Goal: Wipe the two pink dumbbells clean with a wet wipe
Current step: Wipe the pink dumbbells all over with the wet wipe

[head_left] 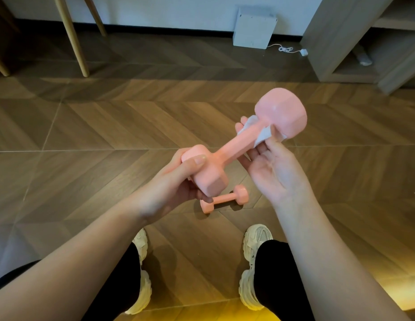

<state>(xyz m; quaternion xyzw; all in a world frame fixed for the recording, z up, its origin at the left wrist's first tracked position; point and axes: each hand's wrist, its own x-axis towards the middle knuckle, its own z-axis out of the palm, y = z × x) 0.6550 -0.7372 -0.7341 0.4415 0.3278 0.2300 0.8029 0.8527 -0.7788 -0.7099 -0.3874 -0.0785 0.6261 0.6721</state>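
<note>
I hold one pink dumbbell (229,147) in the air, tilted up to the right. My left hand (174,181) grips its lower left head, thumb on top. My right hand (271,167) cups the handle from below near the upper right head, with a white wet wipe (263,135) wrapped between its fingers, thumb and the handle. A second pink dumbbell (224,199) lies on the wooden floor below, partly hidden behind the held one.
My two feet in white sneakers (255,242) stand on the herringbone wood floor just behind the lying dumbbell. Wooden furniture legs (72,35) rise at the back left, a white box (254,26) with a cable leans on the wall, and a shelf unit (355,42) stands at the back right.
</note>
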